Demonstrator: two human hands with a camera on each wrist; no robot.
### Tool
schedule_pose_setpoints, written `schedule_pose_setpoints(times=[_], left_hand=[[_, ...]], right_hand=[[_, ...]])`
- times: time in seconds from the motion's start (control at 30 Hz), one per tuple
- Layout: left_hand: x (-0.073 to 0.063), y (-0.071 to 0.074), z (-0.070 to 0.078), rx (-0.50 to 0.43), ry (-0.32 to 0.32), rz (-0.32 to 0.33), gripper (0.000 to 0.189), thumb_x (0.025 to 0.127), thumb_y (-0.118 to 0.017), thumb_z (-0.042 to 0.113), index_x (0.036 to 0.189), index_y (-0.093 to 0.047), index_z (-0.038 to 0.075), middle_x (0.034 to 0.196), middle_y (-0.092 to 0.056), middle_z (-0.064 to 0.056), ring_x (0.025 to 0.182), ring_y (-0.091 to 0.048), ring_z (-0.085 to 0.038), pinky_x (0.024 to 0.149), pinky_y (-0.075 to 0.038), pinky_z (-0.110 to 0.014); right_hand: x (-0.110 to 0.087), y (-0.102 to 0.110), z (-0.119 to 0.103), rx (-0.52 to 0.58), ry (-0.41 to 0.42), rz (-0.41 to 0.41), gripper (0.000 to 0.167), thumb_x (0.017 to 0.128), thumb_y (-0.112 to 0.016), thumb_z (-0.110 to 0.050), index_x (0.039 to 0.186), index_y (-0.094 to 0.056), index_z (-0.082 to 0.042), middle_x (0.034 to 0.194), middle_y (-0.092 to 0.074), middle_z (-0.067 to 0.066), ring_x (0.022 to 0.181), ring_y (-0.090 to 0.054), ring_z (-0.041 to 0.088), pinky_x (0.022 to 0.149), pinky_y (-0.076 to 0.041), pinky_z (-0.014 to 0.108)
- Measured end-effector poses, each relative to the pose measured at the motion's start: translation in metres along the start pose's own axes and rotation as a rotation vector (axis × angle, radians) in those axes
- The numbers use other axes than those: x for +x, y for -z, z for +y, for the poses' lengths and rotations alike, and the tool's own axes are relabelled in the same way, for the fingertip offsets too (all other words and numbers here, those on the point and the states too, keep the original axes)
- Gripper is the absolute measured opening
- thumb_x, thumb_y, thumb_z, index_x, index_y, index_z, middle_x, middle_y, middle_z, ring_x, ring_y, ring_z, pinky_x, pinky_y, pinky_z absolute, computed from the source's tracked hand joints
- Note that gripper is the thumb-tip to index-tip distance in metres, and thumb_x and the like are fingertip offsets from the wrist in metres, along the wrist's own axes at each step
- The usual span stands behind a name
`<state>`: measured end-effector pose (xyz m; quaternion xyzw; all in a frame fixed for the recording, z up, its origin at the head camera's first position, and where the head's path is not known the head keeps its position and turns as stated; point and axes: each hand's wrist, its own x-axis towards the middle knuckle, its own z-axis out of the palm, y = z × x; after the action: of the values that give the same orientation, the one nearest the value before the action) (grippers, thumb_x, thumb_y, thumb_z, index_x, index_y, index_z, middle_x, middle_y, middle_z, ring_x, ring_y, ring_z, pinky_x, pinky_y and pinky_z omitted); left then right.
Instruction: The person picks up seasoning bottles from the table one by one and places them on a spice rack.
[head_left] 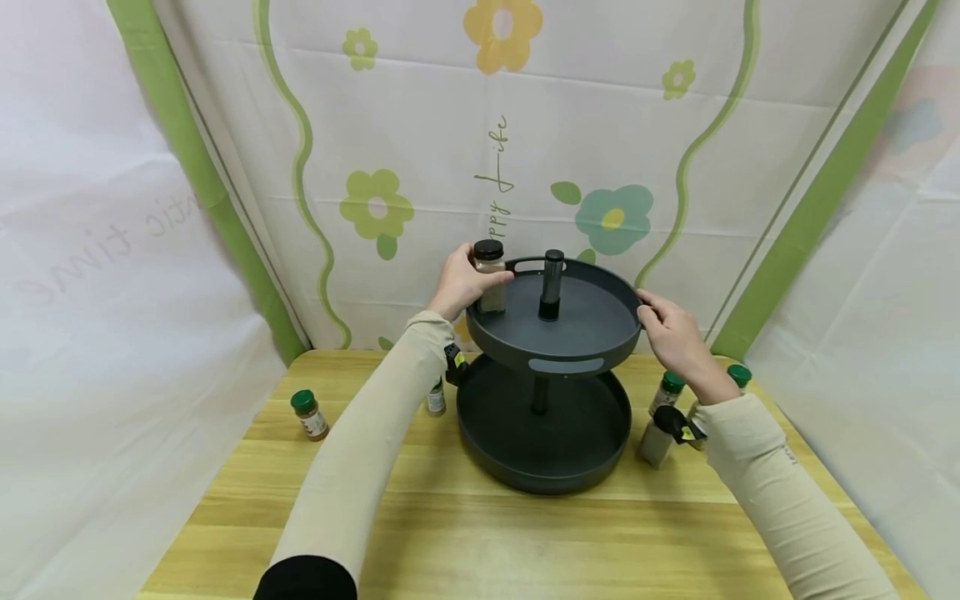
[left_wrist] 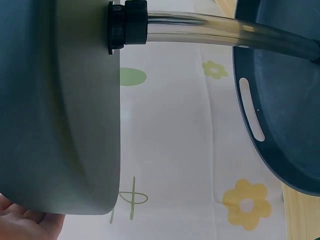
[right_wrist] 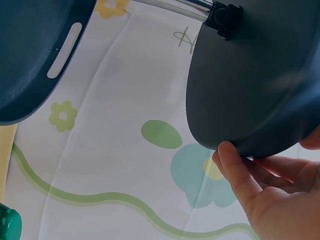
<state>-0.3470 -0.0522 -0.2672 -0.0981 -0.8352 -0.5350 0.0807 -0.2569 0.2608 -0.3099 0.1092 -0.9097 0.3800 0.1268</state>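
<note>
My left hand grips a black-lidded spice jar at the left side of the upper tray, its thumb across the front of the jar. The jar stands upright just inside the tray's rim. On the opposite side, my right hand holds the rim of that tray. In the right wrist view, the right hand's fingers press against the tray from underneath. A round dark lower tray sits beneath, joined to the upper one by a central post. The left wrist view hides the jar behind the tray.
Green-capped spice jars stand about the wooden table: one jar at far left, another jar by the left forearm. On the right are another green-capped jar and a dark-lidded jar. A flowered curtain hangs close behind.
</note>
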Motion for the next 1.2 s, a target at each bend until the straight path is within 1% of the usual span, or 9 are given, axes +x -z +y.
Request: schedule_pose_setpoints(times=[0.2,0.3,0.43,0.57,0.67,0.77,0.9,1.07,1.2], left_hand=[[-0.003,0.003,-0.001,-0.016,-0.018,-0.033,0.058,0.076,-0.08,0.033,0.119,-0.05,0.008,0.109,-0.055,-0.009,0.097,-0.053,-0.023,0.082,-0.047,-0.038],[-0.005,0.008,-0.001,-0.022,-0.019,-0.057,0.068,0.077,-0.079,0.035,0.13,-0.045,0.008,0.119,-0.052,-0.01,0.105,-0.051,-0.023,0.087,-0.045,-0.038],[-0.008,0.015,-0.003,-0.058,-0.023,-0.083,0.079,0.079,-0.077,0.034,0.142,-0.036,0.009,0.135,-0.044,-0.01,0.122,-0.045,-0.022,0.098,-0.041,-0.035],[-0.011,0.025,-0.01,-0.07,-0.035,-0.102,0.074,0.082,-0.075,0.033,0.142,-0.037,0.01,0.137,-0.045,-0.01,0.127,-0.043,-0.023,0.1,-0.039,-0.034],[-0.014,0.033,-0.015,-0.073,-0.04,-0.112,0.072,0.083,-0.074,0.032,0.142,-0.037,0.011,0.138,-0.045,-0.009,0.128,-0.042,-0.023,0.101,-0.038,-0.036],[-0.018,0.041,-0.021,-0.095,-0.044,-0.126,0.072,0.084,-0.073,0.031,0.142,-0.037,0.011,0.14,-0.043,-0.011,0.129,-0.04,-0.024,0.102,-0.037,-0.039],[-0.021,0.051,-0.029,-0.112,-0.046,-0.135,0.068,0.085,-0.072,0.027,0.141,-0.038,0.01,0.14,-0.043,-0.012,0.13,-0.039,-0.027,0.103,-0.036,-0.04],[-0.028,0.061,-0.04,-0.092,-0.03,-0.122,0.058,0.088,-0.07,0.023,0.137,-0.043,0.008,0.138,-0.045,-0.013,0.13,-0.04,-0.03,0.102,-0.037,-0.042],[-0.036,0.07,-0.049,-0.048,-0.02,-0.114,0.054,0.089,-0.068,0.025,0.135,-0.045,0.007,0.137,-0.046,-0.014,0.128,-0.041,-0.031,0.102,-0.037,-0.042]], right_hand=[[0.0,0.0,0.0,0.004,0.0,0.004,0.054,0.103,-0.027,-0.034,0.147,-0.03,-0.003,0.145,-0.033,0.026,0.124,-0.04,0.042,0.094,-0.035,0.058],[0.0,0.0,0.0,0.007,-0.001,0.006,0.054,0.103,-0.027,-0.035,0.147,-0.03,-0.003,0.146,-0.032,0.025,0.126,-0.038,0.042,0.095,-0.034,0.058],[0.001,0.0,0.0,0.013,-0.001,0.002,0.054,0.104,-0.027,-0.034,0.147,-0.029,-0.003,0.146,-0.032,0.026,0.126,-0.038,0.043,0.095,-0.035,0.059],[0.001,0.0,-0.001,0.015,-0.005,-0.005,0.054,0.104,-0.026,-0.034,0.148,-0.028,-0.003,0.146,-0.031,0.026,0.125,-0.038,0.043,0.094,-0.035,0.059],[0.001,0.0,-0.001,0.013,-0.011,-0.007,0.054,0.104,-0.027,-0.033,0.148,-0.028,-0.004,0.147,-0.03,0.025,0.127,-0.037,0.043,0.096,-0.034,0.059],[0.001,-0.001,-0.001,0.014,-0.022,-0.004,0.053,0.104,-0.028,-0.034,0.148,-0.028,-0.004,0.147,-0.03,0.024,0.128,-0.036,0.042,0.097,-0.033,0.059],[0.002,-0.001,0.0,0.019,-0.024,-0.002,0.054,0.104,-0.028,-0.034,0.148,-0.029,-0.004,0.147,-0.03,0.024,0.128,-0.036,0.042,0.098,-0.033,0.059],[0.002,-0.001,0.001,0.015,-0.015,-0.003,0.054,0.104,-0.027,-0.035,0.148,-0.028,-0.005,0.147,-0.03,0.025,0.127,-0.036,0.043,0.097,-0.033,0.06],[0.001,-0.001,0.002,0.016,-0.014,-0.001,0.054,0.104,-0.027,-0.034,0.149,-0.027,-0.005,0.147,-0.03,0.025,0.128,-0.036,0.043,0.096,-0.033,0.06]])
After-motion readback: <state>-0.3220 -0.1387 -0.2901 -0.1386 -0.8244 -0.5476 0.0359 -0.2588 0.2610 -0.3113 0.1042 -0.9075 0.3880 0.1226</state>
